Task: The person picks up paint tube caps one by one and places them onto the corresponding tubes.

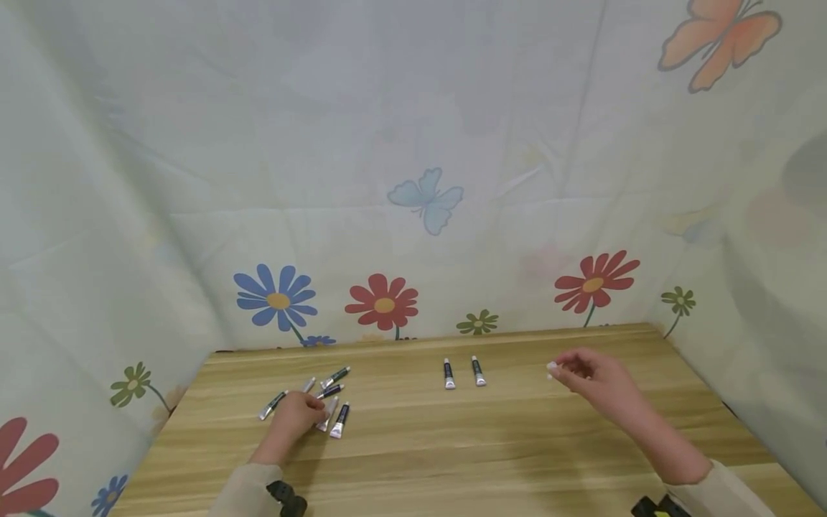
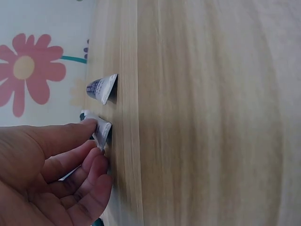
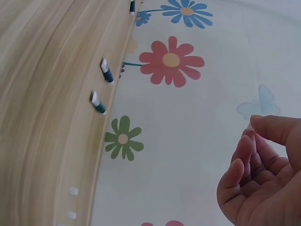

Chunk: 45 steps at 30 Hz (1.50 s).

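In the head view my left hand (image 1: 297, 416) is at the left of the table among several small paint tubes. Its thumb and fingers pinch a pale paint tube (image 2: 103, 132), whose flat silvery end shows close to the tabletop. Just beside it lies a dark-labelled paint tube (image 1: 340, 419). My right hand (image 1: 597, 380) is over the right part of the table. Between its thumb and forefinger it pinches a tiny white piece (image 3: 250, 126), mostly hidden by the fingertips. Small white pieces (image 3: 73, 190) lie on the wood in the right wrist view.
Two paint tubes, one dark blue (image 1: 449, 374) and one dark green (image 1: 478, 371), lie side by side near the table's back edge. More tubes, such as a green one (image 1: 336, 377), surround the left hand. A flowered curtain (image 1: 413, 273) hangs behind the wooden table (image 1: 452, 452).
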### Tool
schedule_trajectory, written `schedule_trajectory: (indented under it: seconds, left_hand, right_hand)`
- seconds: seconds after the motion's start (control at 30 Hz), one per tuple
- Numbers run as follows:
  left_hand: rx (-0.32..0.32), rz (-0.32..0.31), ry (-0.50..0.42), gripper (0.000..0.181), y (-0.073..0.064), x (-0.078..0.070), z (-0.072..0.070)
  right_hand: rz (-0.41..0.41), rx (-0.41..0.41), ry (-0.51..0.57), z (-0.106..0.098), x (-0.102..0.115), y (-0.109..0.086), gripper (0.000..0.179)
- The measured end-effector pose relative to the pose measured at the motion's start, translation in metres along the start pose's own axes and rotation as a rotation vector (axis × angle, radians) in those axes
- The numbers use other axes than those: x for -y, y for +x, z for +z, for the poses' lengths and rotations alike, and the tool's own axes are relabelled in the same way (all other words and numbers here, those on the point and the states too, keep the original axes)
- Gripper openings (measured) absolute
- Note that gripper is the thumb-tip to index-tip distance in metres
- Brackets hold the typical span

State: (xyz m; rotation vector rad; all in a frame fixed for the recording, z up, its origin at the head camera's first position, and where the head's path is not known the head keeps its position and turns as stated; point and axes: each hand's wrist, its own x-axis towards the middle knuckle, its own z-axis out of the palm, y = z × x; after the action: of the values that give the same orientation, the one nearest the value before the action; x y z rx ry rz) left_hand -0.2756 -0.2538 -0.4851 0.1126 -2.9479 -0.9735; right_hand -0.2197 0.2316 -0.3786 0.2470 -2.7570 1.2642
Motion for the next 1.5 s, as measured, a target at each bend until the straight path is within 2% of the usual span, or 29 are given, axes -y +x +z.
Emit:
schedule_trajectory:
  seconds: [0.33, 0.7, 1.07, 1.2, 1.3, 1.5]
  left_hand:
    - [0.01, 0.026, 0.018, 0.018, 0.001, -0.004, 0.003]
    - [0.038, 0.01, 0.047, 0.018, 0.002, -0.009, 0.0]
    - [0.071, -0.058, -0.023, 0.019, 0.004, -0.005, -0.003]
    - [0.086, -0.08, -0.05, 0.022, 0.003, -0.006, -0.008]
    - [0.084, -0.063, -0.061, 0.023, 0.002, -0.008, -0.014]
    - [0.079, -0.071, -0.127, 0.024, -0.002, -0.015, -0.027]
  right_hand:
    - [-0.015, 0.026, 0.011, 0.005, 0.019, 0.001, 0.028]
    - [-0.065, 0.031, 0.039, 0.018, 0.041, 0.005, 0.024]
    - [-0.092, 0.057, 0.058, 0.025, 0.057, 0.01, 0.024]
    - [-0.1, 0.061, 0.069, 0.027, 0.06, 0.011, 0.022]
    - [-0.107, 0.069, 0.086, 0.028, 0.063, 0.012, 0.022]
    - [-0.164, 0.083, 0.089, 0.028, 0.072, 0.017, 0.022]
